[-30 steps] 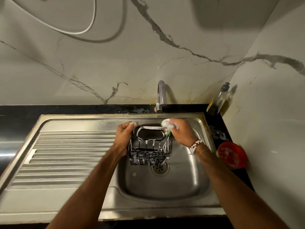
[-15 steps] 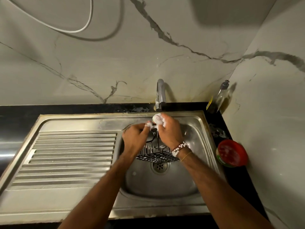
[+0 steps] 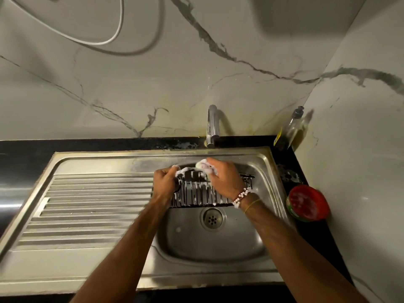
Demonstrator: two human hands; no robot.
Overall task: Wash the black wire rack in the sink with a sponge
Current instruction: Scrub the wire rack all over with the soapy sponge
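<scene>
The black wire rack [image 3: 196, 194] is held over the steel sink basin [image 3: 218, 243], its bars streaked with white foam. My left hand [image 3: 165, 182] grips the rack's left end. My right hand [image 3: 223, 178] holds a foamy sponge [image 3: 204, 166] against the rack's far upper edge. The rack's right end sticks out past my right wrist. Most of the sponge is hidden by suds and my fingers.
A chrome tap [image 3: 212, 127] stands behind the basin. The ribbed drainboard [image 3: 87, 206] lies to the left. A soap bottle [image 3: 290, 130] stands in the back right corner, and a red-lidded tub [image 3: 307, 203] sits on the black counter at the right. The drain [image 3: 212, 218] is below the rack.
The rack has been turned, so its long side now faces me. My hands have moved apart a little, and the sponge is now on the rack's far edge.
</scene>
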